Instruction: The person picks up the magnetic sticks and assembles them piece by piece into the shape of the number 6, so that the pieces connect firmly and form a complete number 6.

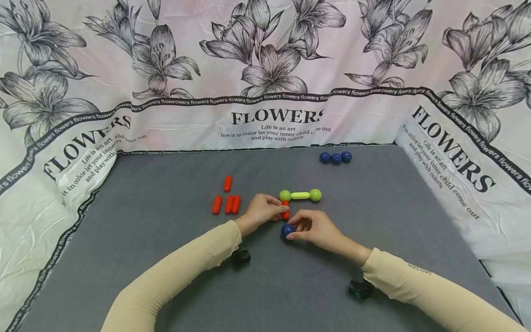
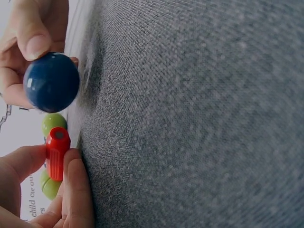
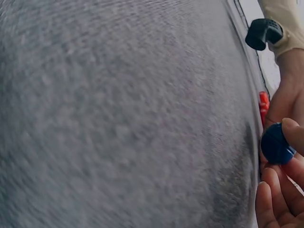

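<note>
My left hand [image 1: 262, 211] pinches a red rod [image 1: 286, 210] between thumb and fingers. The rod's far end meets a green ball [image 1: 285, 196], which joins through a light green rod [image 1: 300, 196] to a second green ball [image 1: 315, 195]. A blue ball [image 1: 287, 230] is pinched by my right hand [image 1: 317, 230], just in front of the red rod's near end. In the left wrist view a gap shows between the blue ball [image 2: 51, 82] and the socketed end of the red rod [image 2: 57, 154]. Part of the rod is hidden by my left fingers in the head view.
Several loose red rods [image 1: 229, 204] lie to the left of my left hand. At the back right, three blue balls [image 1: 335, 158] sit in a row on the grey table [image 1: 166, 184]. A flower-printed cloth [image 1: 265, 124] stands along the back and sides.
</note>
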`<move>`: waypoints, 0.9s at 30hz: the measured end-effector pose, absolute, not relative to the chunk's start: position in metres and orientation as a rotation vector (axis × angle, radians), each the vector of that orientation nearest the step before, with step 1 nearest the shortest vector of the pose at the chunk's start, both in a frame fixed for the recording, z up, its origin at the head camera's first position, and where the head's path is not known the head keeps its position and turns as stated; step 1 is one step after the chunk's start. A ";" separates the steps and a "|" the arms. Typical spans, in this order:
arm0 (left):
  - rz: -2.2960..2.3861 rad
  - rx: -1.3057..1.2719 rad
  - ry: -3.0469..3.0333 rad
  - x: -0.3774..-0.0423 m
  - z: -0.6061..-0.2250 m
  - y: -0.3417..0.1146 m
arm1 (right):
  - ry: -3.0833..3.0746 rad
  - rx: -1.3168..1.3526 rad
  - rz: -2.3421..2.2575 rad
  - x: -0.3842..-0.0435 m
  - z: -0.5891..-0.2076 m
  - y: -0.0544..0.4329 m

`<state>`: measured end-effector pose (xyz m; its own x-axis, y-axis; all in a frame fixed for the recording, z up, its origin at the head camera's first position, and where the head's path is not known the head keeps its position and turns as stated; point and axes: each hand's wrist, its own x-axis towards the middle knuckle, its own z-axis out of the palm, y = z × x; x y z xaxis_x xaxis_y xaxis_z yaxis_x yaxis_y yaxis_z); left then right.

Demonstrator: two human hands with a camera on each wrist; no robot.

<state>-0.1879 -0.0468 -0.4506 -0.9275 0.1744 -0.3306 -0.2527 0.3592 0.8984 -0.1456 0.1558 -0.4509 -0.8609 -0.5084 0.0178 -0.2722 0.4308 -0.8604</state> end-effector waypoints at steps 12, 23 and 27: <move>1.581 -0.058 2.260 -0.187 -0.450 -0.048 | 2.511 -0.618 -1.377 -0.146 -0.456 0.150; 1.589 -0.056 2.247 -0.188 -0.451 -0.048 | 2.525 -0.545 -1.364 -0.149 -0.454 0.148; 1.590 -0.057 2.243 -0.188 -0.451 -0.048 | 2.527 -0.538 -1.366 -0.151 -0.453 0.147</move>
